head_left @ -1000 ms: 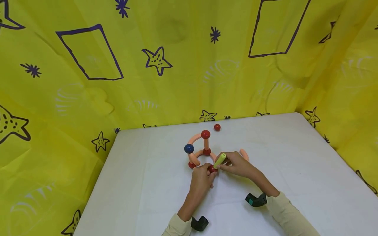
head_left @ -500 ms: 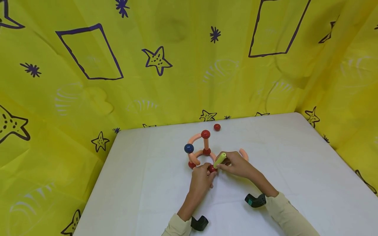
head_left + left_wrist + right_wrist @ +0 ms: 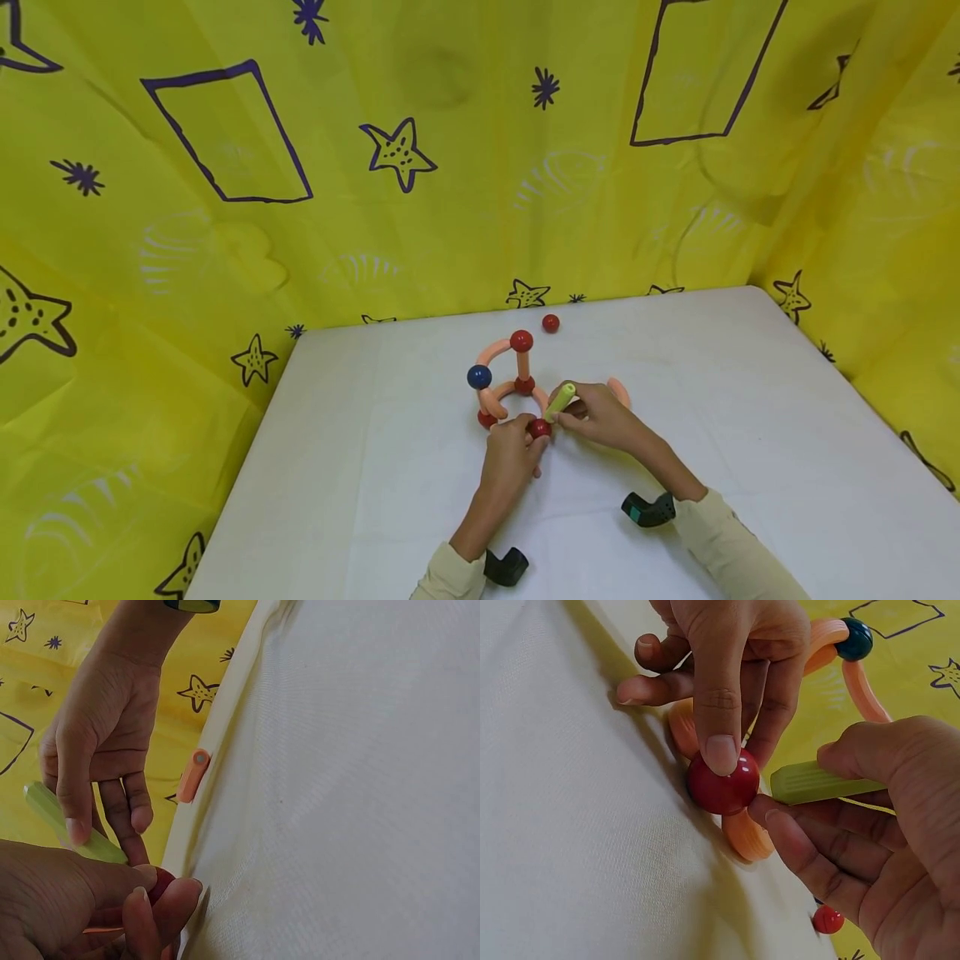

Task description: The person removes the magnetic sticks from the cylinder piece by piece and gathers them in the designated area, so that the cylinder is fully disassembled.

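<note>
My left hand [image 3: 508,462] pinches a red ball [image 3: 724,782] at the near corner of a magnetic-stick frame, thumb on top in the right wrist view. A light green stick [image 3: 825,782] is pinched between thumb and fingers of my right hand [image 3: 606,417]. It slants upward, and its lower end stands a small gap from the ball. Orange curved sticks [image 3: 748,834] join that ball to the rest of the frame. Behind the hands rise an upright orange stick [image 3: 523,365], a red top ball [image 3: 522,341] and a blue ball [image 3: 479,377].
A loose curved orange stick [image 3: 620,392] lies just beyond my right hand. Further back, near the far edge of the white table [image 3: 360,367], is a single red ball [image 3: 551,323]. A yellow patterned curtain [image 3: 465,225] surrounds the table's back and sides.
The green stick's lower end was at the red ball and has now lifted slightly up and away from it. My left hand has stayed in place on the ball.
</note>
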`<state>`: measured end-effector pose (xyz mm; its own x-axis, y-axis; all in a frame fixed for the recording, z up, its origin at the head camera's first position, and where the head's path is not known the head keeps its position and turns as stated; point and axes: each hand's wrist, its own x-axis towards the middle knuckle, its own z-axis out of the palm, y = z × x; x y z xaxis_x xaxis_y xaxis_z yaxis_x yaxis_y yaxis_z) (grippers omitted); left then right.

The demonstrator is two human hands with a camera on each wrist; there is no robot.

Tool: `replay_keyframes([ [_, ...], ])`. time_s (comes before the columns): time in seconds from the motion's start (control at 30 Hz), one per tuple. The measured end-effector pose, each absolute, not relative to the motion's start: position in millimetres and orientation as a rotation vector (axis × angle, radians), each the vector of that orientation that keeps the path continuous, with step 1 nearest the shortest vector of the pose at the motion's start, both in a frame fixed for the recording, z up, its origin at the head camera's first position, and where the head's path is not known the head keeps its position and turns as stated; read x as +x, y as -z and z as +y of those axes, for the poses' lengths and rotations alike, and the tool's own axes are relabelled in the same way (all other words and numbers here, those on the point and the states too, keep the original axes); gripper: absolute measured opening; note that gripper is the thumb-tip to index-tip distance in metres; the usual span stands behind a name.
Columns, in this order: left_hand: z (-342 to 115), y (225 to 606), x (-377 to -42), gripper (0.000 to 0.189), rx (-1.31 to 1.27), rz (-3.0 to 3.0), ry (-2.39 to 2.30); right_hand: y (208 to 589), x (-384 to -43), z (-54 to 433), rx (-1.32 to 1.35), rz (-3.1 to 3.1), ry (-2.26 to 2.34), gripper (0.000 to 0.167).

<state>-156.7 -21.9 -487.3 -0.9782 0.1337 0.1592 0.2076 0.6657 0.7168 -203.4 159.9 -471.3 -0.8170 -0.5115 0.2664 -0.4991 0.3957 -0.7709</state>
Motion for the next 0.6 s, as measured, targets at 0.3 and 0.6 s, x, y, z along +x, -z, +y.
replay_keyframes([
  [0.3, -21.4, 488.0, -155.5, 0.027, -0.301, -2.776, 1.236, 469.3, -201.8, 162.1, -0.812, 2.684, 1.457, 0.016],
  [0.6, -21.8, 485.8, -155.5, 0.030, -0.271, -2.806, 1.232, 466.7, -202.4, 165.0, -0.738, 2.837, 1.460, 0.021],
])
